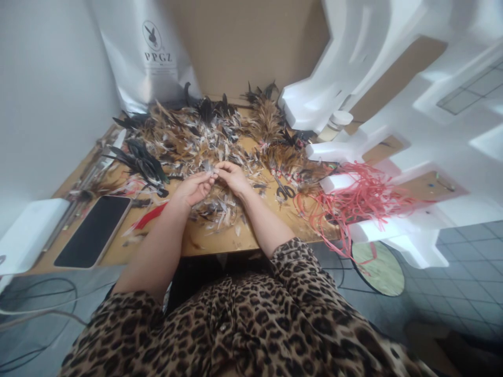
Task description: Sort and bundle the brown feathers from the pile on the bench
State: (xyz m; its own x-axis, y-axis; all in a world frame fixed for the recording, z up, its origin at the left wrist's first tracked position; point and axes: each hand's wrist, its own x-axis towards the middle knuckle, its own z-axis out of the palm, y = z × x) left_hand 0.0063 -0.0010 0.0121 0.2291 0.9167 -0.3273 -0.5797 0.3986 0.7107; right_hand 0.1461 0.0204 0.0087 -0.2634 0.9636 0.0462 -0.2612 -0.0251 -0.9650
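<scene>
Over the middle of the table, my left hand (194,189) and my right hand (233,178) meet at their fingertips. Between them is a small greyish-white feather (207,167), pinched by the left fingers. The right thumb and forefinger close on its lower end. Behind the hands spreads a heap of brown, white and black feathers (176,128). Loose feather bits (218,212) lie between my forearms. A bunch of long dark feathers (143,165) rests left of my left hand, and black-handled scissors (285,191) lie right of my right hand.
A phone (93,230) and a white box (31,235) sit at the table's left. Red-pink ribbons (363,196) hang over white foam pieces (377,230) at the right. Beside the foam stands a lidded jar (336,124). A silver bag (151,68) stands at the back.
</scene>
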